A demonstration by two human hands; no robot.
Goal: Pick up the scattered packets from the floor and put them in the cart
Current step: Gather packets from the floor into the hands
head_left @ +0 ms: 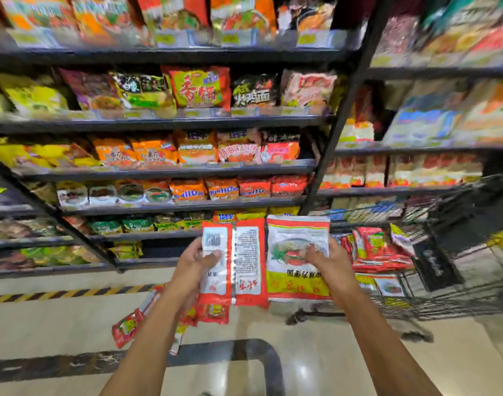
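My left hand [194, 260] grips a red and white packet [239, 261] held back side up, with a barcode showing, and more red packets hang below it. My right hand [327, 260] pinches another packet [297, 281], white, red and yellow with a bowl picture, held up beside the first. Both packets are raised above the floor, left of the wire cart [450, 304]. Several red packets [379, 250] lie inside the cart's basket. One or two red packets [127, 327] show low behind my left forearm; whether they lie on the floor I cannot tell.
Dark shelves [170, 170] full of noodle packets fill the view ahead, with a second shelf unit [421, 150] on the right behind the cart. A yellow and black striped strip [59, 294] runs along the shelf base. The tiled floor [316, 358] carries a dark band.
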